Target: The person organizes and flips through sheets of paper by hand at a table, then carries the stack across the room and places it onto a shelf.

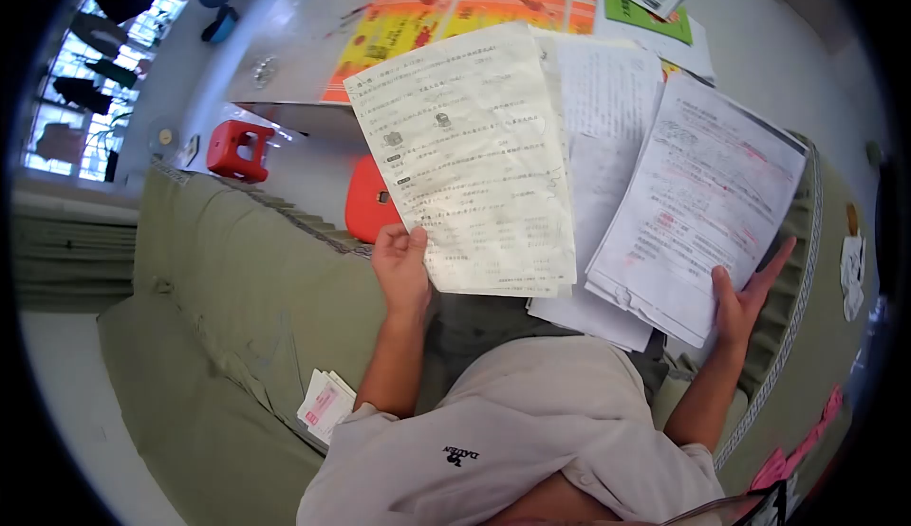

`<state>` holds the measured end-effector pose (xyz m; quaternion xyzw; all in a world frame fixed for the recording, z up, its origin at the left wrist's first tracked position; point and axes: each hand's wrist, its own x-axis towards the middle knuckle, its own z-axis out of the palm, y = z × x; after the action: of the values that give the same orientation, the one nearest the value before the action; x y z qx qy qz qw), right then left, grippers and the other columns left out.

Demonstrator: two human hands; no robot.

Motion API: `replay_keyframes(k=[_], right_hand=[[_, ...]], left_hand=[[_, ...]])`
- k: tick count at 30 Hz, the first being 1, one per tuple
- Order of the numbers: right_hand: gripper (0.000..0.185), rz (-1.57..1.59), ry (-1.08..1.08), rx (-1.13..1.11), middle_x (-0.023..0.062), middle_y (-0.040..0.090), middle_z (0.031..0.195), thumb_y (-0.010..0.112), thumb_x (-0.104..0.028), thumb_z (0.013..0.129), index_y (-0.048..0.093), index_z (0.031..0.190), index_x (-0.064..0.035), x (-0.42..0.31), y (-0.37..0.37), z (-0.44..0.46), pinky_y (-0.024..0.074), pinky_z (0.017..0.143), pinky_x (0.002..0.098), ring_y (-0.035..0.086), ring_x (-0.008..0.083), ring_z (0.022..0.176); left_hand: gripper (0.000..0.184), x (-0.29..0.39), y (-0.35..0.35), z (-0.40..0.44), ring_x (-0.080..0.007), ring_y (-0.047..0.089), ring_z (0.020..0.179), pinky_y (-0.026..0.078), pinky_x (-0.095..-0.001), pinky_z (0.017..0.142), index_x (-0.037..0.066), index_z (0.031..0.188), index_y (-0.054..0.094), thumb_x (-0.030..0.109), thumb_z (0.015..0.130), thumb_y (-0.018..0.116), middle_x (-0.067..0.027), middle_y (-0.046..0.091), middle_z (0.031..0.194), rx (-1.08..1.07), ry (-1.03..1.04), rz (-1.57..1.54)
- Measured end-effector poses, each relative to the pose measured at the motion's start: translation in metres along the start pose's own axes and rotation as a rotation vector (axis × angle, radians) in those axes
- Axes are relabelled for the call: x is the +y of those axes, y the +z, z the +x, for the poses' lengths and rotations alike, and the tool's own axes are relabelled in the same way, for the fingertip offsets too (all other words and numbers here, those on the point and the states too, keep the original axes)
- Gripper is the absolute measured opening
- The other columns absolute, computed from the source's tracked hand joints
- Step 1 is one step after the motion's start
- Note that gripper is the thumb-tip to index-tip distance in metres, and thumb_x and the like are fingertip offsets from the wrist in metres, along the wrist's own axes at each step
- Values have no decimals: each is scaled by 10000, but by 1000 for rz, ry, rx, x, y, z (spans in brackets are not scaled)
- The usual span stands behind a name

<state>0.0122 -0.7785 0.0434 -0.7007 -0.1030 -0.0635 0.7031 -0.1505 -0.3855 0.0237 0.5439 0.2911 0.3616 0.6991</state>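
Observation:
My left hand [400, 265] pinches the lower left edge of a cream printed worksheet [474, 166], thumb in front and fingers curled. Small drawings and lines of print cover this sheet, and another page edge shows behind it. On the other side, my right hand [738, 306] grips a stack of white printed papers [697, 208] with red pen marks by its lower right edge; the thumb lies on top, and one finger sticks out beyond the edge. Between the two, handwritten white sheets [607, 147] lie partly hidden under both.
Ahead is a table [285, 28] with orange-and-yellow printed sheets [399, 28], a green booklet [648, 17] and pens. Red stools [239, 151] stand below it. Around me is a green-covered sofa [218, 289], with small cards [327, 405] by my left elbow.

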Motion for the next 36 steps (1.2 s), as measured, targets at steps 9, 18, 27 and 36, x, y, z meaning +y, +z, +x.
replay_keyframes(k=[9,18,27,36], right_hand=[[319,101,-13,-532,106,686,805,575,-194,821,678,993,53,-6,76,-5,444,653,233,583,99,714],[175,133,342,-537,74,721,876,694,-101,832,706,949,29,-24,102,-22,502,708,253,621,88,792],[155,74,84,-592,112,703,831,759,-92,755,715,874,-2,-15,129,-38,508,657,284,658,153,713],[211,204,-233,-636,137,667,781,731,-217,814,695,834,-10,-3,133,-34,493,584,315,646,282,649]], left_hand=[[161,20,22,-23,-128,634,775,509,-264,721,-16,981,525,-38,857,626,-118,673,878,-157,-69,56],[557,50,72,-61,-348,545,1113,467,-409,901,-14,1197,437,82,751,757,-268,483,1248,-201,876,1073],[916,40,114,-98,-434,411,1284,395,-476,1013,-60,1370,273,108,661,827,-335,328,1406,-825,530,765],[521,28,89,-85,-220,555,1149,476,-317,920,-53,1232,439,15,794,714,-215,521,1293,-719,-52,237]])
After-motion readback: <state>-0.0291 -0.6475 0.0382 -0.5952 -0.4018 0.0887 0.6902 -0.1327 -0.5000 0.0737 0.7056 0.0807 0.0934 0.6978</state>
